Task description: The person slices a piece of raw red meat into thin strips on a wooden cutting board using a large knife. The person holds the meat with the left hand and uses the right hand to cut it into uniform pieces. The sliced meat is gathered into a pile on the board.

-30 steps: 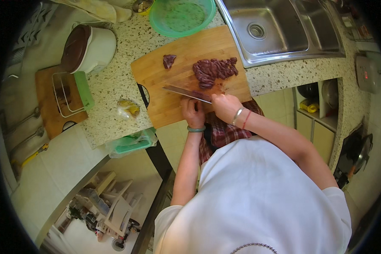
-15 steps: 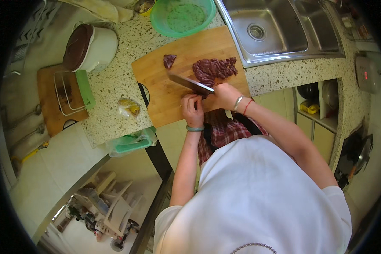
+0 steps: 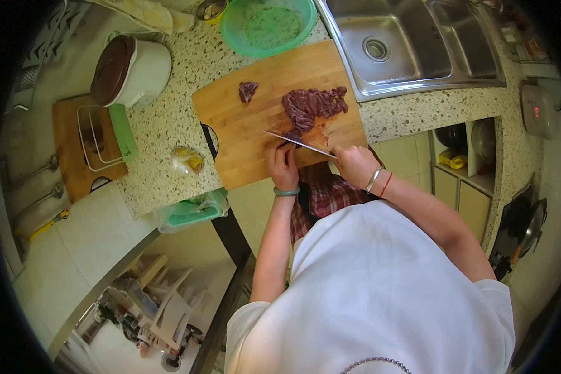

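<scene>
On the wooden cutting board, my right hand is closed round the handle of a kitchen knife. Its blade points to the left, edge-on to the view, across a small dark red piece of meat. Just on the near side of the blade, the bent fingers of my left hand press on this meat, most of which they and the blade hide. Beyond the knife lies a heap of sliced meat. A separate meat chunk sits farther left on the board.
A green plastic basin stands behind the board, beside the steel sink at right. To the left are a tied clear bag, a white pot with a brown lid and a wire rack. A green bin hangs below the counter edge.
The knife has turned from a broad-side tilt to edge-on and come nearer to me. My right hand has moved right and nearer; my left hand stays almost in place.
</scene>
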Demonstrator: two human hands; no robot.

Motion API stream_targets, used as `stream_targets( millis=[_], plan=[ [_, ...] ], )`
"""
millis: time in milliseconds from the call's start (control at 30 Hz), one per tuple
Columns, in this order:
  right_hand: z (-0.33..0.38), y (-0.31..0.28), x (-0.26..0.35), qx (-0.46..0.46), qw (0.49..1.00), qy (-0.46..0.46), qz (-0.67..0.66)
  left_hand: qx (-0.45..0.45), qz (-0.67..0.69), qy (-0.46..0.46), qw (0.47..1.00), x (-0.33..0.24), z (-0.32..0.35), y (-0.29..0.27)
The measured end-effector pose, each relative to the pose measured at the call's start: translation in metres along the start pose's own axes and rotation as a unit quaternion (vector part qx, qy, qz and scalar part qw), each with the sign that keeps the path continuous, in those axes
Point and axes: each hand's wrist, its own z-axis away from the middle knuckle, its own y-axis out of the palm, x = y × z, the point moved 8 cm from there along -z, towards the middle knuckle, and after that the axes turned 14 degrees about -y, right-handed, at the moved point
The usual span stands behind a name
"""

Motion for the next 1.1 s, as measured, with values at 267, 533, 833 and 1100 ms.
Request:
stream_targets(
  millis=[267, 533, 833, 1100],
  plan=[
    [0.0, 0.005, 0.011, 0.047, 0.999, 0.01, 0.009, -0.009, -0.03, 0.011, 0.999, -0.002, 0.0, 0.0],
    [-0.043, 0.011, 0.031, 0.033, 0.999, -0.008, 0.013, 0.0, -0.03, 0.026, 0.999, -0.001, 0.0, -0.001],
    [-0.029, 0.01, 0.001, 0.062, 0.998, 0.01, 0.028, -0.012, -0.028, 0.032, 0.999, -0.006, -0.001, -0.001],
    [-0.006, -0.024, -0.027, -0.053, 0.996, 0.039, -0.054, -0.013, -0.001, -0.005, 1.0, -0.002, -0.001, -0.003]
  ],
)
